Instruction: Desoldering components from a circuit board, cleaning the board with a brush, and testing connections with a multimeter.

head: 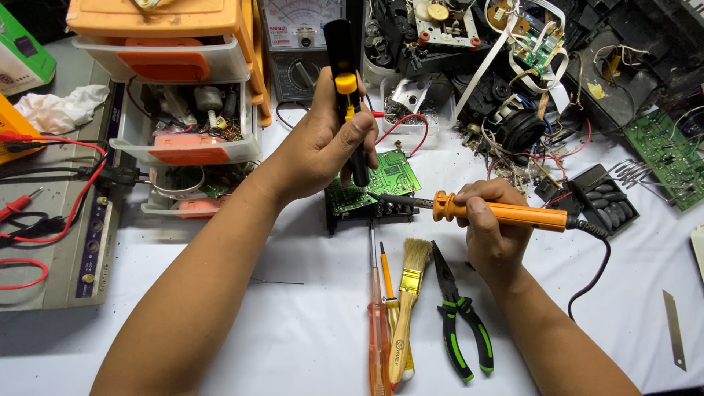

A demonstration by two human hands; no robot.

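The person's left hand (323, 143) is closed around a black desoldering pump (345, 88) with a yellow plunger button, held upright with its nozzle pointing down at the green circuit board (389, 176). The thumb lies beside the yellow button, a grip that appears suited to triggering it. The right hand (491, 220) is clamped on the orange handle of a soldering iron (499, 213), held nearly level, its dark tip reaching left to the board's near edge, just beside the pump's nozzle. The two tools meet over the same spot on the board, which rests propped on a black holder at the centre of the white-covered counter (293, 330).

Laid in a row near the person, within easy reach of either hand: an orange-handled screwdriver (378, 337), a flat paintbrush (408, 308) with a wooden handle, and pliers (458, 315) with black-and-green grips. The iron's black cord trails off to the right.

At the far left stands an orange-and-white plastic drawer unit (183, 81), its drawers partly open and full of small parts. Behind the pump is an analogue multimeter (297, 44) with a pale dial face and a round selector. A green box (22, 59) sits at the top left corner beside a crumpled white cloth (62, 106). Red test leads (51, 183) cross a grey device at the left. Loose boards, wires and a dismantled black chassis crowd the far right; a bare blade (673, 330) lies alone at the near right.
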